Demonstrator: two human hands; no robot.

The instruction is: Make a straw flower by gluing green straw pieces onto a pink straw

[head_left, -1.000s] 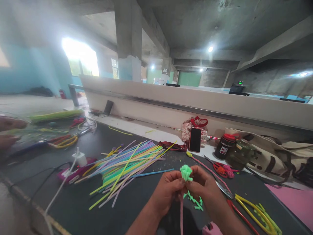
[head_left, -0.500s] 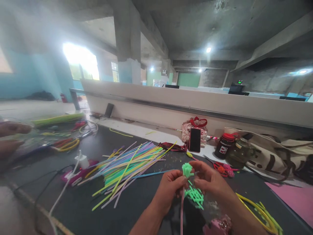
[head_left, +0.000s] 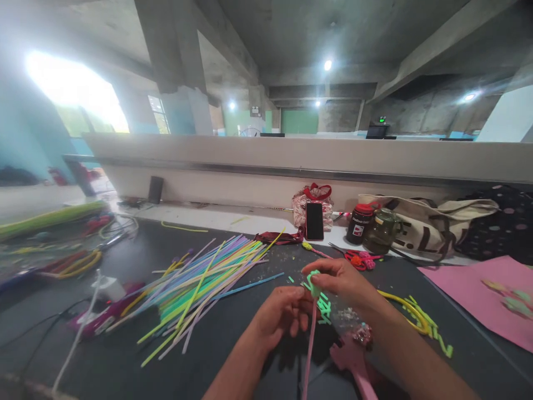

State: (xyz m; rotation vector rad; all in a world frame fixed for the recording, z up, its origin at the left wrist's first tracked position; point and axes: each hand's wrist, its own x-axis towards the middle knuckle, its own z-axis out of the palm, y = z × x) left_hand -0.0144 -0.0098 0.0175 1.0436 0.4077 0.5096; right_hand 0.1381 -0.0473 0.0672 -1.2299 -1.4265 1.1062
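Observation:
A small green pipe-cleaner flower (head_left: 313,284) on a long pink stem (head_left: 308,350) stands upright between my hands. With bent fingers and thumb, my right hand (head_left: 339,280) grips the green head from the right and above. My left hand (head_left: 278,316) is curled at the head's base, fingertips against the top of the stem; part of that contact is hidden. Cut green pieces (head_left: 323,310) lie on the dark tabletop behind the stem. Below my right hand is a pink tool (head_left: 353,361), its kind unclear, beside a glittery pink item (head_left: 362,334).
Many coloured pipe cleaners (head_left: 208,289) spread across the left. Scissors with red handles (head_left: 358,259), a phone (head_left: 314,221), a red-lidded jar (head_left: 360,223) and a green bottle (head_left: 381,230) stand toward the back. Yellow coils (head_left: 410,311) and pink paper (head_left: 470,294) lie right.
My view has swung right. My right hand has closed in over the green head, and my left fingers have loosened and shifted lower. Another person's hand at far left has left the view.

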